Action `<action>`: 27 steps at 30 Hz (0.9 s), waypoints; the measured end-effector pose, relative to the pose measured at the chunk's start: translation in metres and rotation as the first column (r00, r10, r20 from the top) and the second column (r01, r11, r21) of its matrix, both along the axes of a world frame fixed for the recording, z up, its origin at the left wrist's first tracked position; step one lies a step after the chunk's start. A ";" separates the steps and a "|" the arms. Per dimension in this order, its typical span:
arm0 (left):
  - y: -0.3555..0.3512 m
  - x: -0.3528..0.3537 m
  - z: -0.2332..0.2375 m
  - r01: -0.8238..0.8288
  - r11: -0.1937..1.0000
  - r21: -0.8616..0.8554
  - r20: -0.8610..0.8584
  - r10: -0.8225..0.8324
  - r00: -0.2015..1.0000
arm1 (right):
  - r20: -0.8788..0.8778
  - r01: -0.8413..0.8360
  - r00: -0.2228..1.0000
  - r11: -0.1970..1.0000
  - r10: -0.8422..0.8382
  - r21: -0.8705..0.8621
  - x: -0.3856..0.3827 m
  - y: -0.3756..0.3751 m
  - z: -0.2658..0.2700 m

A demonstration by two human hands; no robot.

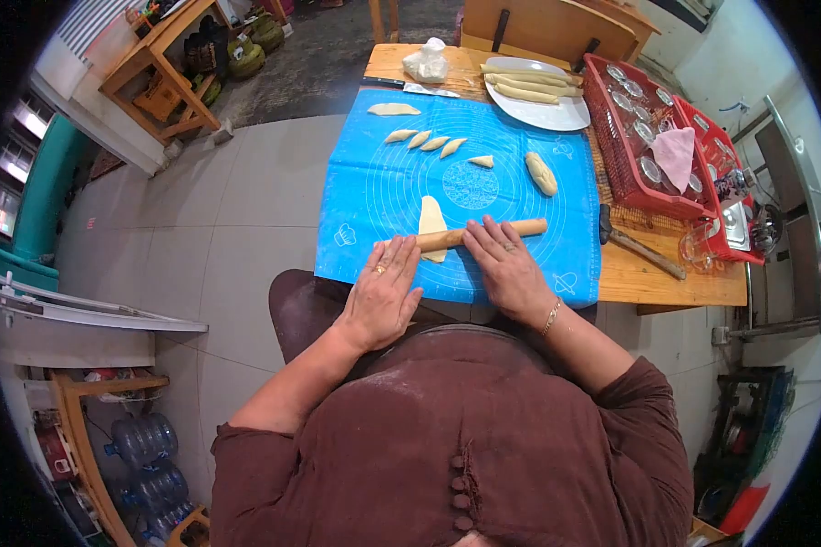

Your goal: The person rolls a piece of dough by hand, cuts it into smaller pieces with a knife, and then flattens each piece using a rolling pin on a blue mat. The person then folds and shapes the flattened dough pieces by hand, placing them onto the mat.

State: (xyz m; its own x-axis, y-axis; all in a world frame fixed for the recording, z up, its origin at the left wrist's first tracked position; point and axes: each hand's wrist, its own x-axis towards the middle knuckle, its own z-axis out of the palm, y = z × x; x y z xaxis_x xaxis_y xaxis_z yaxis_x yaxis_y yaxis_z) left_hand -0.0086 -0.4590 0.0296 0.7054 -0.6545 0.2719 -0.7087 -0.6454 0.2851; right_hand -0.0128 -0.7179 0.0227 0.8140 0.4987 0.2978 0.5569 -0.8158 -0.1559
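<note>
Left hand (385, 284) open, fingers stretched out flat, laid over the left end of the wooden rolling pin (441, 240); right hand (504, 269) likewise open, fingers spread over the pin right of its middle, bare right end sticking out past it; neither hand wraps round the wood as far as seen, though palm undersides are hidden, so can't tell how hard they press.

Pin lies crosswise over a thin dough sheet (432, 215) near the front edge of the blue mat (356, 196); sheet shows as a narrow tongue beyond the pin, with a small part on the near side.

Handling, judged: pin stiff, fairly light, smooth, likely to roll freely; best worked from above with flat palms near both ends; sheet soft, limp, easily torn or stretched, maybe a bit tacky; take it by a broad edge with flat fingers, no pinching at the thin tip.

Also on mat: row of four small dough pieces (435, 143); one short piece (482, 161); fatter dough lump (540, 173) at right; flat dough piece (393, 109) at far left, near the knife (431, 90); dough strips (529, 91) on the white plate (561, 116) behind.
</note>
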 end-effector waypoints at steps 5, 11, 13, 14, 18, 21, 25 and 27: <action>0.008 -0.010 0.002 0.033 0.975 -0.221 -0.169 -0.072 0.983 | -0.078 -0.051 0.996 0.998 0.053 0.024 -0.018 -0.011 0.003; -0.015 0.025 0.002 -0.129 0.992 0.014 0.048 0.128 0.991 | -0.102 0.153 0.984 0.987 -0.148 0.043 0.016 0.003 0.023; -0.017 0.026 -0.001 -0.151 0.986 0.074 0.046 0.148 0.988 | -0.132 0.150 0.979 0.988 -0.152 -0.021 0.021 0.002 0.016; -0.017 0.026 -0.001 -0.171 0.976 0.138 0.036 0.167 0.985 | -0.173 0.145 0.972 0.986 -0.158 -0.083 0.022 0.001 0.013; -0.009 0.005 0.002 -0.097 0.985 0.141 0.017 0.095 0.995 | -0.154 0.105 0.981 0.993 -0.113 -0.059 -0.001 -0.002 0.014; -0.003 -0.007 0.002 0.010 0.997 0.077 -0.077 -0.004 0.997 | -0.140 0.078 0.986 0.995 -0.087 -0.069 -0.020 -0.007 0.017; 0.009 -0.009 0.004 0.137 0.991 0.010 0.024 -0.137 0.990 | -0.100 0.036 0.994 0.999 -0.038 -0.023 -0.037 -0.014 0.009; 0.010 -0.004 0.003 0.172 0.982 -0.075 0.018 -0.171 0.985 | 0.059 -0.025 0.998 0.998 0.028 -0.051 -0.037 -0.020 0.004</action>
